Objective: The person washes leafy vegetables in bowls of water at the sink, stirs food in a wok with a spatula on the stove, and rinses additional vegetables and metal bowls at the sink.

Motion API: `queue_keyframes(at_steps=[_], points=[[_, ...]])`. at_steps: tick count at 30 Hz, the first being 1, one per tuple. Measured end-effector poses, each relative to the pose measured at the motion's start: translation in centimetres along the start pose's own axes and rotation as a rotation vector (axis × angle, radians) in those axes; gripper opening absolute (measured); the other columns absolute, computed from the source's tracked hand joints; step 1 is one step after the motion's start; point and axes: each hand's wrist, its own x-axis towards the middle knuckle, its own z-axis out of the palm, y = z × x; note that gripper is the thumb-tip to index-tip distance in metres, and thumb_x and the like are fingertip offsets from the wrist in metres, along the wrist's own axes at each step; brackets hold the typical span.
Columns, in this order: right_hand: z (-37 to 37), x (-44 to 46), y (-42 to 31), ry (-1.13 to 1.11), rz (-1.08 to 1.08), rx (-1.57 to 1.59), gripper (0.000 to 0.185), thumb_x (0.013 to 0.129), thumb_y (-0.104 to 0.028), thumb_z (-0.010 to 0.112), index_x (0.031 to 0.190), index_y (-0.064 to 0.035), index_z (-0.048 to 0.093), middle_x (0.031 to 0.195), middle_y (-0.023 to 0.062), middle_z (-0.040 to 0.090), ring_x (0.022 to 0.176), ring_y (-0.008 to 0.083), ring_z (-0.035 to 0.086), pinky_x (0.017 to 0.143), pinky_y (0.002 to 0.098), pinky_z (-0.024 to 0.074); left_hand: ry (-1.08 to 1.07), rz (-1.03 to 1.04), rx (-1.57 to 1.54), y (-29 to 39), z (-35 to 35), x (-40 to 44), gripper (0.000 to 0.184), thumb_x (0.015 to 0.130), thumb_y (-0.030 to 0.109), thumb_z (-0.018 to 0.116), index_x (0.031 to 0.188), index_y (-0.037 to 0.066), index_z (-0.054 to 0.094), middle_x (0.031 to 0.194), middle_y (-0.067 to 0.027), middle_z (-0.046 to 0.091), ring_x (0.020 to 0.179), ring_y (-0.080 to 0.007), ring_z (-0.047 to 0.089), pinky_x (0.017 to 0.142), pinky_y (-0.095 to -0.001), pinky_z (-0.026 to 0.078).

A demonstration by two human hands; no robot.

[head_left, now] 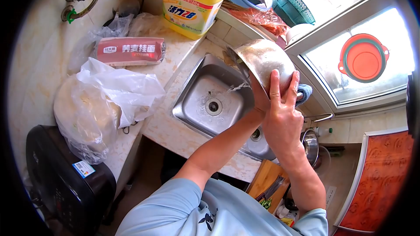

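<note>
A shiny metal bowl [264, 57] is tipped on its side above the right part of the steel sink [205, 78], its opening turned toward the basin. My right hand [282, 116] holds it from outside, two fingers stretched along its curved wall. My left hand [259, 96] reaches in at the bowl's lower edge, and its fingers are hidden behind the bowl and my right hand. Water [239, 87] splashes beside the rim over the basin. The drain [213, 106] is visible at the bottom of the sink. A blue cloth [304, 94] shows just right of the bowl.
Left on the counter are a pack of noodles [130, 51], a plastic-bagged round item [87, 113] and a black appliance [70, 179]. A yellow detergent jug [192, 6] stands behind the sink. A cutting board [269, 183] lies near my right arm; a window [358, 61] bounds the right.
</note>
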Motion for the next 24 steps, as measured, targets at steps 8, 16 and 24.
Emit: queue_keyframes(at_steps=[8,16,24], points=[[-0.2,0.0,0.1,0.019,-0.006,0.002,0.074,0.080,0.002,0.059,0.149,-0.0104,0.036,0.141,0.0451,0.029,0.086,0.0505,0.066,0.056,0.0393,0.0579,0.019,-0.002,-0.055,-0.4,0.3,0.3,0.075,0.089,0.074,0.034,0.137,0.017,0.042,0.126,-0.0138,0.051,0.109,-0.0350,0.059,0.089,-0.0475,0.056],[-0.1,-0.1,0.2,0.017,-0.014,-0.004,0.072,0.081,0.001,0.059,0.149,-0.0098,0.038,0.140,0.0458,0.030,0.085,0.0495,0.067,0.055,0.0377,0.0574,0.051,0.040,-0.007,-0.5,0.2,0.0,0.074,0.089,0.074,0.034,0.138,0.018,0.042,0.127,-0.0122,0.050,0.110,-0.0345,0.059,0.089,-0.0484,0.057],[0.0,-0.1,0.1,0.026,-0.036,0.003,0.070,0.082,0.002,0.057,0.148,-0.0098,0.038,0.140,0.0462,0.030,0.084,0.0494,0.067,0.053,0.0376,0.0569,-0.054,-0.042,-0.013,-0.3,-0.9,-0.6,0.059,0.094,0.050,0.033,0.144,0.018,0.030,0.136,-0.0114,0.045,0.120,-0.0269,0.051,0.095,-0.0405,0.048]])
